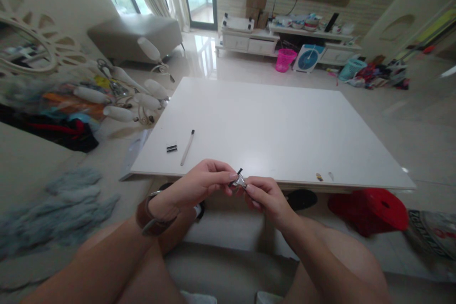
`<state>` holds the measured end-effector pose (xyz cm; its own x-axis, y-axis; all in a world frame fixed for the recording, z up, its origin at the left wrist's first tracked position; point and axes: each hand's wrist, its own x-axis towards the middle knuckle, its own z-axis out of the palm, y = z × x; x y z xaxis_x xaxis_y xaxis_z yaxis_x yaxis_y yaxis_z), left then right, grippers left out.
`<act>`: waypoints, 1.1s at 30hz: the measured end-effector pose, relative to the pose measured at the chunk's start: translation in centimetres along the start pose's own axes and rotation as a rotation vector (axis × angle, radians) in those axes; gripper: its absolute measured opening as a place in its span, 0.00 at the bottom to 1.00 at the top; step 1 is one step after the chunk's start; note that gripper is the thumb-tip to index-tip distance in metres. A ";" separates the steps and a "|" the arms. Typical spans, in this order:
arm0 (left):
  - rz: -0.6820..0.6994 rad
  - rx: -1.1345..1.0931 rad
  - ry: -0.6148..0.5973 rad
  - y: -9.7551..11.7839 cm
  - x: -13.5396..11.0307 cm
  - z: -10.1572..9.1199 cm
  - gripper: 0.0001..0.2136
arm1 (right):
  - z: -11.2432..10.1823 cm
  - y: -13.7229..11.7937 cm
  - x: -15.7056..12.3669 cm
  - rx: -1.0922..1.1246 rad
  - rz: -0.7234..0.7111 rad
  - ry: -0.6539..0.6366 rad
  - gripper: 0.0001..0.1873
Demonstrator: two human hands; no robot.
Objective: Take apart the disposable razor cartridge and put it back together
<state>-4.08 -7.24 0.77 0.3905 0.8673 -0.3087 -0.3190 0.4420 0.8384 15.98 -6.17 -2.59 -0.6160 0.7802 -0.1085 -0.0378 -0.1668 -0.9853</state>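
Note:
My left hand [199,184] and my right hand [265,195] meet just in front of the white table's near edge [270,181]. Both pinch a small silver and black metal piece [239,180] between fingertips; I cannot make out what it is. A brown watch strap sits on my left wrist. On the table to the left lie a thin pale stick with a dark tip [187,147] and a small black part [171,148].
A red stool [370,209] stands on the floor at the right, and a grey rug [60,209] lies at the left. A fallen lamp with white shades [131,99] lies left of the table. A TV cabinet [281,40], pink bin [285,59] and fan stand beyond.

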 end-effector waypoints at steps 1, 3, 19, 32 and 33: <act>0.000 -0.002 -0.002 0.0 0.0 0.0 0.09 | 0.0 0.0 0.0 0.000 -0.002 -0.004 0.25; -0.001 -0.001 -0.016 0.0 0.0 -0.1 0.08 | 0.0 0.0 0.0 0.006 -0.005 -0.013 0.24; -0.026 -0.117 -0.042 -0.4 -0.1 0.4 0.09 | 0.3 0.2 0.0 0.115 -0.043 -0.003 0.24; 0.052 -0.211 -0.083 -1.2 -0.3 1.9 0.08 | 3.5 3.4 0.9 0.422 -0.087 0.149 0.30; 0.055 -0.211 -0.074 -1.3 -0.3 1.9 0.08 | 3.8 3.6 1.0 0.439 -0.090 0.155 0.30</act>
<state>-2.09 -8.48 0.63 0.4273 0.8757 -0.2250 -0.5119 0.4395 0.7381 12.22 -8.33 -5.72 -0.4719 0.8783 -0.0768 -0.4353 -0.3078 -0.8460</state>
